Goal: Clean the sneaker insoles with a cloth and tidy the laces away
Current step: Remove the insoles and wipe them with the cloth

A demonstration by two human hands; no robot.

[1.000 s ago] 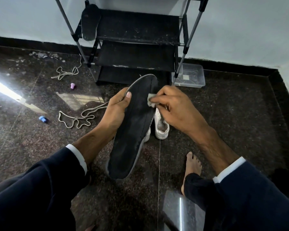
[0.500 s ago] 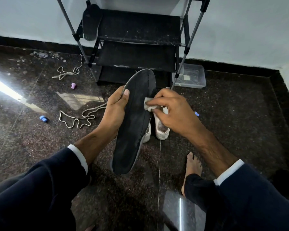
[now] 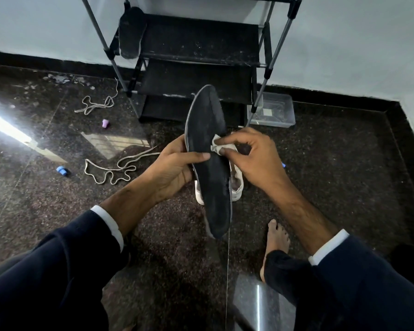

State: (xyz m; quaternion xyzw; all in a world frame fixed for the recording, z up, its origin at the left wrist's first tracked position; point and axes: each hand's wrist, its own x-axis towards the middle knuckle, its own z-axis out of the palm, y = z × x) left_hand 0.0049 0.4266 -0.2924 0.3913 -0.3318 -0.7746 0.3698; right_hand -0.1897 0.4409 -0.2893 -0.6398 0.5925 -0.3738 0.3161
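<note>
My left hand (image 3: 175, 166) grips a long black insole (image 3: 209, 130) at its middle, held nearly upright over the floor. My right hand (image 3: 253, 154) pinches a small white cloth (image 3: 221, 145) against the insole's right edge. Beneath the insole stand white sneakers (image 3: 237, 187), mostly hidden. A second black insole (image 3: 130, 32) leans on the shoe rack's top shelf. One pale lace (image 3: 110, 168) lies looped on the floor to the left, another lace (image 3: 96, 105) further back by the rack.
A black metal shoe rack (image 3: 196, 56) stands against the wall ahead. A clear plastic box (image 3: 276, 111) sits to its right. Small purple cap (image 3: 105, 123) and blue cap (image 3: 62, 170) lie on the dark stone floor. My bare foot (image 3: 276, 237) rests at lower right.
The insole has swung from a tilt to nearly upright. My right hand with the cloth slid down along its right edge, and my left thumb now lies across the insole's middle.
</note>
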